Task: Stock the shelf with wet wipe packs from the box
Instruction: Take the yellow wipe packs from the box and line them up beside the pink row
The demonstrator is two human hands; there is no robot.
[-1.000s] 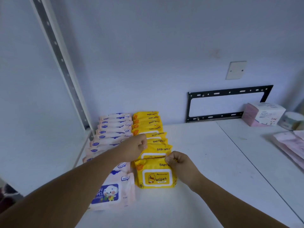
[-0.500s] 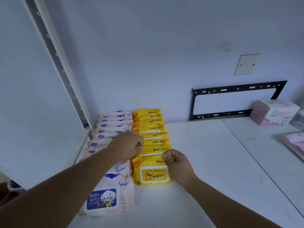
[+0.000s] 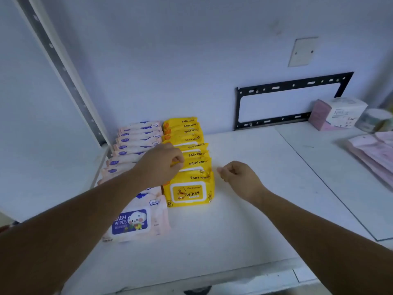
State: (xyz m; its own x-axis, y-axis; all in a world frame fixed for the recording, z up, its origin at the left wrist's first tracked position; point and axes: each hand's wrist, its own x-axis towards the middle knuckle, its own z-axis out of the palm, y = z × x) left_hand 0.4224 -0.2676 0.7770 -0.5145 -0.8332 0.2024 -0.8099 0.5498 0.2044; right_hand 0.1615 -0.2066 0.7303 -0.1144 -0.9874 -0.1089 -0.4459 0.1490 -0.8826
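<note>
Two rows of wet wipe packs stand on the white shelf against the back wall. The pink row is on the left, with its front pack lying face up. Just to its right runs the yellow row, ending in a front pack with a duck label. My left hand reaches over the pink row and pinches the left top corner of a yellow pack near the front. My right hand hovers just right of the yellow row, fingers curled and holding nothing. The box is not in view.
A black metal bracket hangs on the wall behind. At the far right sit a pink-and-white carton, a round roll and flat pink packs. A slotted metal upright rises at the left.
My right hand has let go of the front yellow pack's top edge and moved off to the right. My left hand stays at the yellow row's left side.
</note>
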